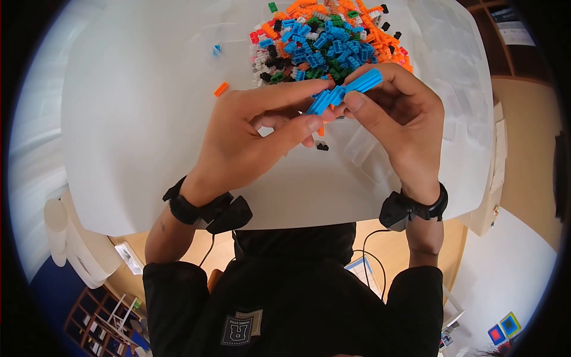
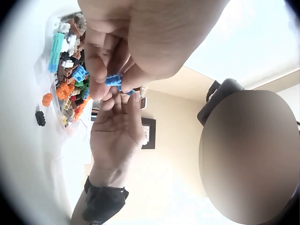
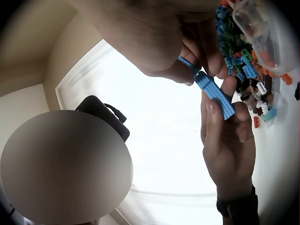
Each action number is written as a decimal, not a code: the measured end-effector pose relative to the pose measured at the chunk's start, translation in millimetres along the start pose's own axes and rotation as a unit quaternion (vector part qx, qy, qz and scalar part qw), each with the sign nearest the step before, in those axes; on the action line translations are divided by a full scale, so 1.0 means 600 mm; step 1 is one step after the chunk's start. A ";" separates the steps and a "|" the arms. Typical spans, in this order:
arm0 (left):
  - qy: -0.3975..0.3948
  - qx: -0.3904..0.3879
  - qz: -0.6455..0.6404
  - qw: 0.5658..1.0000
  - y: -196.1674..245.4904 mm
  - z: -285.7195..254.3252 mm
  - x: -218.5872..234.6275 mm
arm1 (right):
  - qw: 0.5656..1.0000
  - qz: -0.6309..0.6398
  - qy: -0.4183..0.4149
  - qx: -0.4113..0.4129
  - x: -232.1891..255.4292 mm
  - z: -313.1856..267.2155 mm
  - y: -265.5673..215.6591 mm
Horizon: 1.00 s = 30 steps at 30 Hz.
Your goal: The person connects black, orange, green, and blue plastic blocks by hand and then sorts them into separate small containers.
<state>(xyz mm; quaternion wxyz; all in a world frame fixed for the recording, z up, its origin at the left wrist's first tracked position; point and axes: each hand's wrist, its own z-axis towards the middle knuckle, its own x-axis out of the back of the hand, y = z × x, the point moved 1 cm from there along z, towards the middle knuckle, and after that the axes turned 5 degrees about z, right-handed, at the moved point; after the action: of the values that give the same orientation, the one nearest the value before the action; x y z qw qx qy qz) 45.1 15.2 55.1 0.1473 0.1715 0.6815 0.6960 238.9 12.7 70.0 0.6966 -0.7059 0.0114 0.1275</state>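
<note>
Both hands hold a row of blue toy building bricks (image 1: pixel 364 81) above the near side of a brick pile. My left hand (image 1: pixel 238 134) pinches its left end between thumb and fingers. The right hand (image 1: pixel 410 116) grips the other end, thumb on the near side and fingers curled behind. In the head view the row bends at a narrower middle part between the hands. Seen from the right wrist, a long ribbed blue stack (image 3: pixel 215 96) lies in the left hand's fingers (image 3: pixel 214 126). From the left wrist, fingers hide most of the blue bricks (image 2: pixel 114 80).
A heap of mixed bricks (image 1: pixel 336 44), blue on top with orange, green, black and white around, lies on the white table (image 1: pixel 137 137). Loose orange (image 1: pixel 221 89), blue (image 1: pixel 216 50) and black bricks (image 1: pixel 322 147) lie apart. Clear plastic containers (image 1: pixel 372 157) stand at the right.
</note>
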 end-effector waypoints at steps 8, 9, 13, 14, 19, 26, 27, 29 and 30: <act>-0.006 0.002 0.001 1.000 0.000 0.001 0.003 | 0.995 0.043 -0.023 -0.092 0.009 0.006 -0.007; -0.006 -0.005 0.003 1.000 0.001 0.002 0.003 | 0.995 0.043 -0.024 -0.092 0.011 0.008 -0.008; 0.010 -0.001 -0.017 1.000 -0.001 0.002 0.003 | 0.986 0.078 -0.043 -0.141 0.017 0.010 -0.007; 0.013 -0.016 0.017 1.000 -0.002 0.003 0.005 | 0.983 0.077 -0.051 -0.155 0.018 0.010 -0.007; 0.015 -0.030 0.065 0.997 -0.003 0.002 0.009 | 0.995 0.002 -0.056 -0.079 0.001 0.002 -0.007; 0.045 -0.029 0.110 0.993 -0.004 0.000 0.010 | 0.997 -0.051 -0.056 -0.009 0.005 0.000 0.001; 0.047 -0.025 0.106 0.993 -0.004 -0.001 0.010 | 0.997 -0.051 -0.055 -0.008 0.005 0.000 0.002; 0.046 -0.029 0.112 0.992 -0.005 -0.001 0.011 | 0.996 -0.069 -0.044 0.016 0.004 -0.001 0.006; 0.045 -0.033 0.118 0.991 -0.005 -0.001 0.012 | 0.997 -0.069 -0.044 0.016 0.003 -0.001 0.006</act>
<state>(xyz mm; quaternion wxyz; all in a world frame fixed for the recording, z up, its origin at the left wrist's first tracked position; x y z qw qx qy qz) 38.4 17.9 52.1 0.0388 0.2146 0.6388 0.7378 239.9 12.2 66.2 0.7150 -0.6872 -0.0661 0.1100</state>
